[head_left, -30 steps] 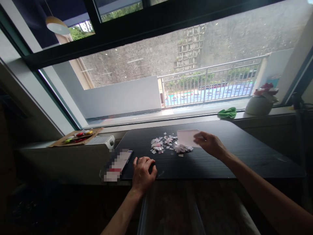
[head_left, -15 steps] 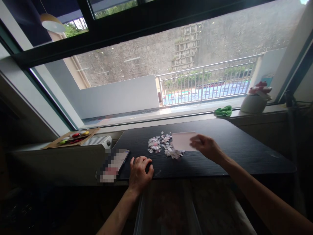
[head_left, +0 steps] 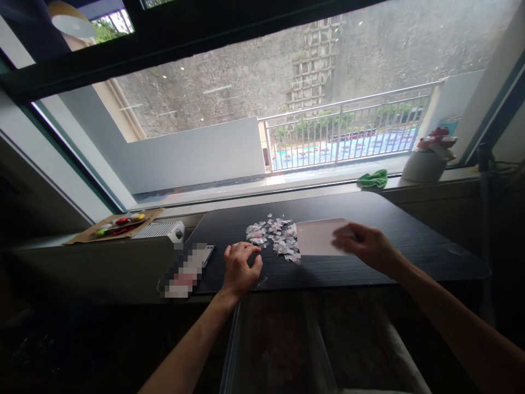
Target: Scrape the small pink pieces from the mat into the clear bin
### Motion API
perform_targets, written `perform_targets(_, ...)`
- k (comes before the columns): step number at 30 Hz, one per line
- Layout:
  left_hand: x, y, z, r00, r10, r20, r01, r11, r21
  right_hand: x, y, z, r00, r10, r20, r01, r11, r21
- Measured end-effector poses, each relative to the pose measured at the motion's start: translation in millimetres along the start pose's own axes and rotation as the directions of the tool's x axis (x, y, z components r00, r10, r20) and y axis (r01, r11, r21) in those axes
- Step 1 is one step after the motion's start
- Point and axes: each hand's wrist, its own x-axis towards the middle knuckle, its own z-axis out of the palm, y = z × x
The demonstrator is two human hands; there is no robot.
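My right hand (head_left: 363, 241) grips the right end of a thin, pale pinkish card (head_left: 318, 238) with a rounded corner; the fingers are a little blurred. The card's left edge meets the right side of a loose heap of small white paper scraps (head_left: 283, 239), several of them tinted pink. My left hand (head_left: 241, 267) is at the near left of the heap, over the tabletop, with its fingers bent and the thumb apart from them. Nothing shows in it.
The dark wood-grain table (head_left: 389, 230) stands against the window sill. A phone (head_left: 191, 271), partly pixelated, lies at its left edge. Beyond are a white heater (head_left: 162, 231) and cardboard (head_left: 86, 232) with colourful items. A green cloth (head_left: 373, 179) and a pale pot (head_left: 424, 163) sit on the sill.
My right hand and the card have moved right, so more of the scraps show. My left hand has shifted slightly up and right, its fingers spreading from the thumb. The view has tilted down a little.
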Motion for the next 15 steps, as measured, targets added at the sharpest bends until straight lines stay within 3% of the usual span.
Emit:
perform_targets(5,-2,10,13,0.997,0.015,0.073,-0.017,1.000,0.026,3,12,6,0.996,-0.036,0.084,0.032,0.998,0.051)
perform_targets(11,-8,9,17,0.996,0.045,0.082,-0.051,0.996,0.068,1,20,2,0.998,-0.062,-0.018,0.060,0.995,-0.078)
perform_targets(15,-8,10,17,0.996,0.064,0.066,-0.070,0.994,0.087,-12,19,1,0.996,-0.093,-0.011,0.092,0.991,-0.097)
